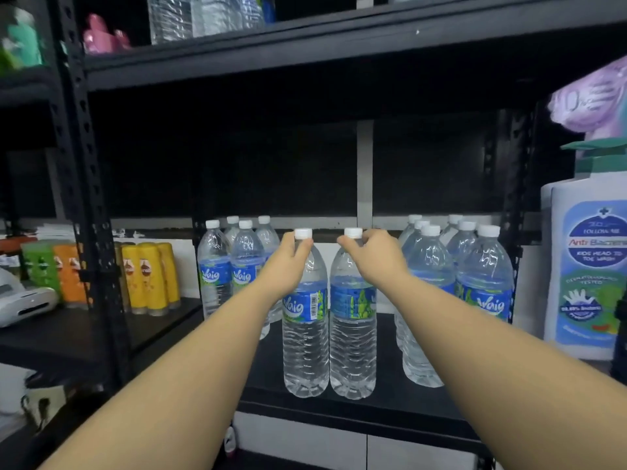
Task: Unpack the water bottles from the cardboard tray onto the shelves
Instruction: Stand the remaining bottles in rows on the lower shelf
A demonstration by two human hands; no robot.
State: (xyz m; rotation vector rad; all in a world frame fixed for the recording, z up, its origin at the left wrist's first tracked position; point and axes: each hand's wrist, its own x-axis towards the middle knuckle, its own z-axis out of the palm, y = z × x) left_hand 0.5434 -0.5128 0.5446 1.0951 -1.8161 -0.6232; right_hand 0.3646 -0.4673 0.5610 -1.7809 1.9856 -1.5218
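Two water bottles are being set on the shelf point(390, 398), side by side, between the stocked groups.

The left bottle point(305, 334) is being gripped at its neck by the left hand point(288, 256), fingers curled just under the cap; the right bottle point(353, 334) is being held likewise by the right hand point(373, 252). Both are being kept upright, bases on the shelf, apparently so they are steadied while placed. The cardboard tray is not being shown.

"Waig" on bottle labels point(294, 308) (blue)
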